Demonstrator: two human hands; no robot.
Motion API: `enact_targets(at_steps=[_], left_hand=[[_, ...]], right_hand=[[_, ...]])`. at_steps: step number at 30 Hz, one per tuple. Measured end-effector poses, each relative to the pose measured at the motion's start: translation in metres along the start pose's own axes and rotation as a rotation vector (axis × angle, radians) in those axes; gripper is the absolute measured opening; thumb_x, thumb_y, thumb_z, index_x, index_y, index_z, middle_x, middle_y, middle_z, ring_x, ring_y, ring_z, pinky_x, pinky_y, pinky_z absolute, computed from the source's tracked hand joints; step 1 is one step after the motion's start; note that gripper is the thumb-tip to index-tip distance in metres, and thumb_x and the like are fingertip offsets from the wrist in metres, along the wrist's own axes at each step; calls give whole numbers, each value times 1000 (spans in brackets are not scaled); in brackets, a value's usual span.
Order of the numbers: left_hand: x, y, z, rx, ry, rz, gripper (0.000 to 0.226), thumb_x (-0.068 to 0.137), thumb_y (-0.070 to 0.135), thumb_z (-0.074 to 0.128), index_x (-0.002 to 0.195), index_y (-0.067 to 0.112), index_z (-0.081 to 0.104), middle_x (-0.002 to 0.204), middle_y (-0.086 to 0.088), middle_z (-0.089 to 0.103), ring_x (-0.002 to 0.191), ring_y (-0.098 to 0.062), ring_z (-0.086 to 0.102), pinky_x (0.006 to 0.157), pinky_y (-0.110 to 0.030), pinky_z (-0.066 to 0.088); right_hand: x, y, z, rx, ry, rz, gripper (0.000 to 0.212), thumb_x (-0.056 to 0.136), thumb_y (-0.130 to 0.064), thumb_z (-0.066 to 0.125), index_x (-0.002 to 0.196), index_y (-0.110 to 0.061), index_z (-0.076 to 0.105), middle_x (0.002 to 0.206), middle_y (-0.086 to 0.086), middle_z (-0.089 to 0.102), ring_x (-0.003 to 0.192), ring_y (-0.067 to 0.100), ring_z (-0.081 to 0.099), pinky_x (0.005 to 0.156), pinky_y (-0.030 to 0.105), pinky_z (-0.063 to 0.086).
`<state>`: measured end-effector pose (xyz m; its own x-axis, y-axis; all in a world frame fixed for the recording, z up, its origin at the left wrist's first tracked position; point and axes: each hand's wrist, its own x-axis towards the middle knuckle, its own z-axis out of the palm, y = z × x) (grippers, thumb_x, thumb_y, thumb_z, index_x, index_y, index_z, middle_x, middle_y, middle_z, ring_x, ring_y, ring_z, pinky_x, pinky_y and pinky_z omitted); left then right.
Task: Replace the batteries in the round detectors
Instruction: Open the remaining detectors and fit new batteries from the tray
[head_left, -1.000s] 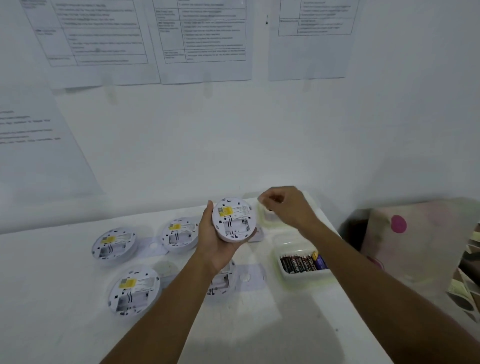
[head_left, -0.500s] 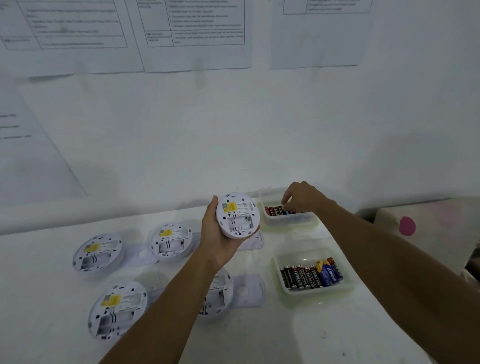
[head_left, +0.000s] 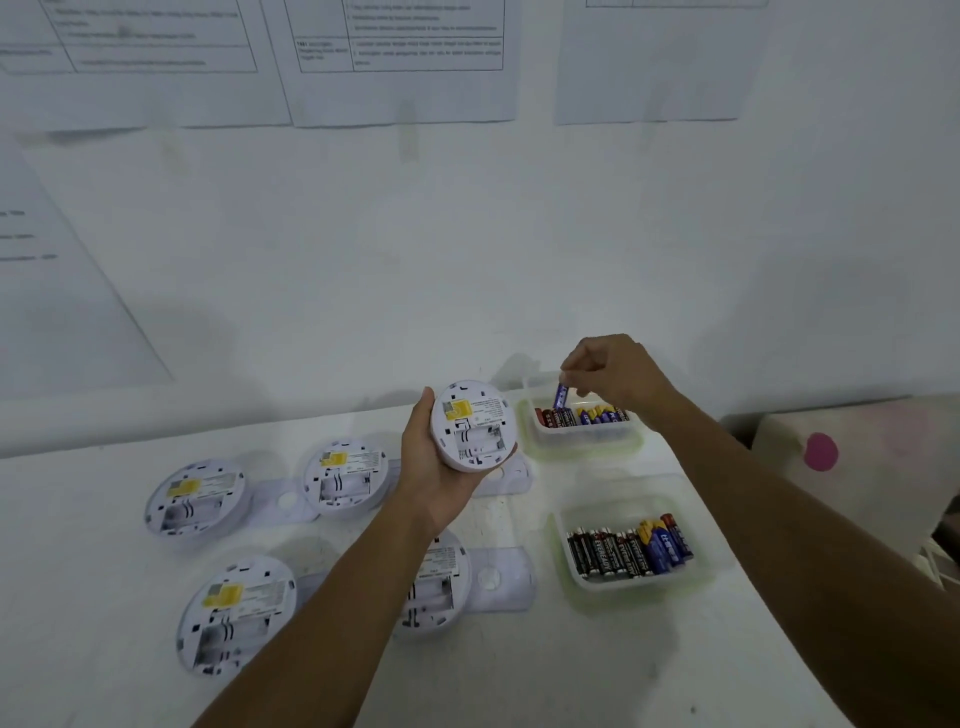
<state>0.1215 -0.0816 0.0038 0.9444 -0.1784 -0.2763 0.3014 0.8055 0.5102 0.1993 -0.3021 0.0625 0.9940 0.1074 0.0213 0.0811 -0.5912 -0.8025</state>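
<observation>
1. 4 detectors lie on the table (head_left: 104, 519): 2 at the back (head_left: 196, 499) (head_left: 345, 478), 2 in front (head_left: 236, 613) (head_left: 439, 582).
2. A 5th detector (head_left: 474, 425) sits in the left hand (head_left: 436, 467), above them.
3. To the right, the far tray (head_left: 587, 434) stands behind the near tray (head_left: 631, 551), batteries in both.
4. The right hand (head_left: 613, 379) pinches a battery (head_left: 561, 396) over the far tray.

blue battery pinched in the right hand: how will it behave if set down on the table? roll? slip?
The blue battery is a small smooth cylinder, so it would probably roll if laid flat on the table. Upright it looks tippy. The right hand pinches only its top, so it may swing.
</observation>
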Motion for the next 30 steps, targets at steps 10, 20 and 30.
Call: enact_targets(at_steps=[10, 20, 30], left_hand=[[-19, -7, 13, -25, -52, 169, 51, 98, 51, 38, 115, 12, 67, 120, -18, 66, 115, -35, 57, 108, -52, 39], [-47, -9, 19, 78, -8, 218, 53, 99, 52, 36, 113, 12, 68, 112, -16, 71, 102, -29, 64, 89, -40, 48], [-52, -4, 10, 34, 19, 236, 53, 98, 52, 39, 122, 12, 64, 120, -17, 67, 112, -31, 61, 99, -45, 47]], right_hand=[[-94, -33, 65, 517, 165, -86, 7, 82, -8, 76, 79, -10, 70, 75, 4, 73, 69, 9, 66, 66, 21, 53], [-125, -31, 102, 214, 364, -202, 4, 86, -23, 72, 90, -23, 74, 94, -9, 57, 93, 4, 52, 77, 14, 38], [-131, -9, 109, -271, 277, -547, 53, 77, 8, 52, 120, -20, 68, 108, 2, 54, 100, 11, 40, 91, 40, 50]])
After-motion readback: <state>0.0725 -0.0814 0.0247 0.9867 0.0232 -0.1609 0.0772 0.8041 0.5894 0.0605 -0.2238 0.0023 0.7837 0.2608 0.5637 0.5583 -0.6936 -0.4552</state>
